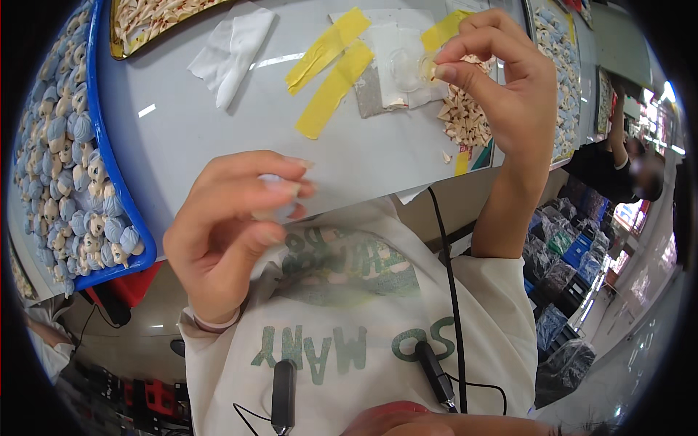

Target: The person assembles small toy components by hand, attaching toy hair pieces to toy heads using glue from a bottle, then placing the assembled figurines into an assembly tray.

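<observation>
My left hand (pixel 229 225) is raised near the table's front edge, its fingers curled around a small pale blue and whitish piece (pixel 275 207). Motion blurs that piece, but its colours match the small doll heads (pixel 76 189) in the blue tray. Farther off on the right, my right hand (pixel 505 83) has thumb and forefinger pinched together beside a clear round dish (pixel 402 71). Whatever sits between those fingertips is too small to make out. Below that hand lies a heap of small cream pointed pieces (pixel 465 120). A white sheet (pixel 392 40) lies under the dish.
The blue tray (pixel 102 145) full of doll heads stands at the left. Yellow tape strips (pixel 331 51) and a white cloth (pixel 236 51) lie on the table (pixel 167 131). Another tray (pixel 120 51) holds cream pieces. A black cable (pixel 445 254) hangs in front; a person (pixel 618 163) is at far right.
</observation>
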`<state>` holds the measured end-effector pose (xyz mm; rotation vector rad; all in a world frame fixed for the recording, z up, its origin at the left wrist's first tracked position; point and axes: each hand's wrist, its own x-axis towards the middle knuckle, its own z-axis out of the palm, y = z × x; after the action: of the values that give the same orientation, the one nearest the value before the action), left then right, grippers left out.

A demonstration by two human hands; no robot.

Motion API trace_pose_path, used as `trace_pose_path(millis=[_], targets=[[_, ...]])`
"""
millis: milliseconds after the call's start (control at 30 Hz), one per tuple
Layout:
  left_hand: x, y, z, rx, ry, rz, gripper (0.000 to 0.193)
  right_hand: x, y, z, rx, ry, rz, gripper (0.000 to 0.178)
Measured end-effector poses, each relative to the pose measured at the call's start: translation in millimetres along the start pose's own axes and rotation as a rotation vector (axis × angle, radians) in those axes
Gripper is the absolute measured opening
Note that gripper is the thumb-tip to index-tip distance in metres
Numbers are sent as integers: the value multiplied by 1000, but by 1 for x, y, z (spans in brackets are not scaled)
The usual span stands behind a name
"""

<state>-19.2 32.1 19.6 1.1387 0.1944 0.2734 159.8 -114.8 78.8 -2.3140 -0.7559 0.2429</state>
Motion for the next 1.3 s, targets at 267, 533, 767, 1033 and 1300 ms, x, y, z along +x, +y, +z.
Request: trace_pose_path(millis=[267, 533, 767, 1033, 1300], targets=[[7, -20, 1, -79, 15, -63, 44, 1, 24, 3, -4, -101, -311, 12], [9, -19, 9, 76, -42, 81, 41, -15, 35, 10, 96, 92, -288, 12], [10, -25, 7, 184, -129, 275, 37, -53, 20, 23, 557, 100, -281, 20], [13, -24, 11, 282, -181, 341, 41, -74, 6, 51, 806, 3, -262, 30], [4, -23, 27, 304, -9, 327, 39, -78, 2, 55, 1071, -136, -96, 21]])
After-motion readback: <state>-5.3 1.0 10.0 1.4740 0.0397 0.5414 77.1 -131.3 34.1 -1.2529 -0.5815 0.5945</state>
